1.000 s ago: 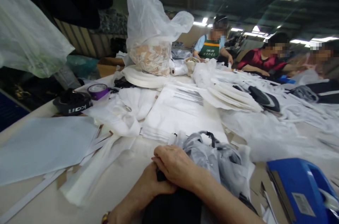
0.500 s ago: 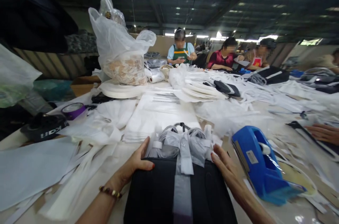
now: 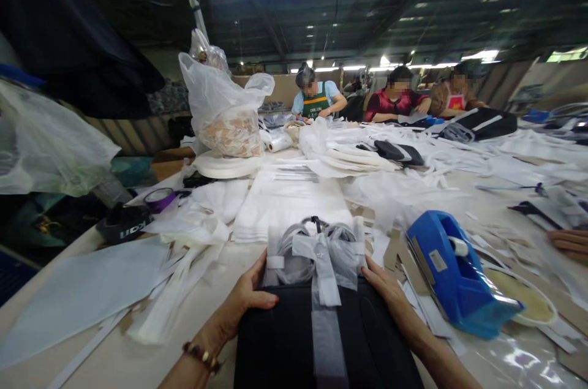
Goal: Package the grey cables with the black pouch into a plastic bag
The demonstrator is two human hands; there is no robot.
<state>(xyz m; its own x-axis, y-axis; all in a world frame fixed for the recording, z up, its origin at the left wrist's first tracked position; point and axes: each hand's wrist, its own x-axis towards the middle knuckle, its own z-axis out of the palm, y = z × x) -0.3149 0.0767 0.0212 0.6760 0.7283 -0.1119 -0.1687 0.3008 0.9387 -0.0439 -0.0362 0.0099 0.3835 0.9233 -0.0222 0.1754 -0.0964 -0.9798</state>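
Note:
A black bag [image 3: 285,346] lies flat in front of me on the table, its top handles wrapped in grey-white plastic and tissue [image 3: 316,251], with a pale strip running down its middle. My left hand [image 3: 245,300] grips the bag's upper left corner, thumb on top and fingers round the edge. My right hand [image 3: 388,291] holds the upper right corner the same way.
A blue tape dispenser [image 3: 452,275] stands just right of the bag. White sheets [image 3: 289,205], paper strips and folded covers litter the table. A plastic sack [image 3: 225,110] stands at the back left, tape rolls [image 3: 124,223] at the left edge. Other people work at the far end; another person's hand [image 3: 569,242] rests at the right.
My hands went from lying crossed on the wrapped bundle to gripping the bag's two top corners. The view swung up and left slightly; the bag stayed in front of me.

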